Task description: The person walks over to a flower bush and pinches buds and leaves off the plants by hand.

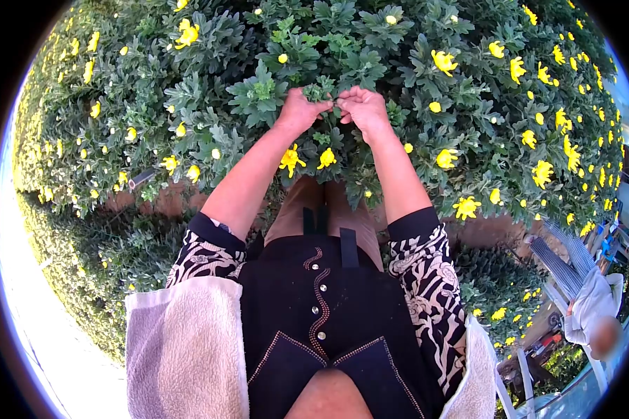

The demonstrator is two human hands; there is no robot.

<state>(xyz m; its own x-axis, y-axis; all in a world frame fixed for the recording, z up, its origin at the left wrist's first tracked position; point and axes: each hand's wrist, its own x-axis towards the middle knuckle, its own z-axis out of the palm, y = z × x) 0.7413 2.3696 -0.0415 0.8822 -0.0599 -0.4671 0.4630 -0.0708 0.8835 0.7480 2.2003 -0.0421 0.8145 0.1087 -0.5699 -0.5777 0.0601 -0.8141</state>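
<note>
Both of my hands meet over a dense bed of chrysanthemum plants [258, 94]. My left hand [302, 113] is closed, thumb and fingers pinching a green chrysanthemum shoot [319, 91] whose leafy top rises between the hands. From the other side my right hand [365, 110] pinches at the same shoot, its thumb and forefinger close to my left fingertips. What exactly lies between the right fingertips is too small to make out. Just below the hands, a yellow flower [291, 160] and a smaller yellow bloom [326, 158] stand open.
Yellow blooms and buds dot the foliage on both sides, such as a flower [444, 63] at the upper right. Brown soil [486, 232] shows between plant rows. Another person [594, 300] is at the far right. A pale towel [189, 349] hangs over my shoulder.
</note>
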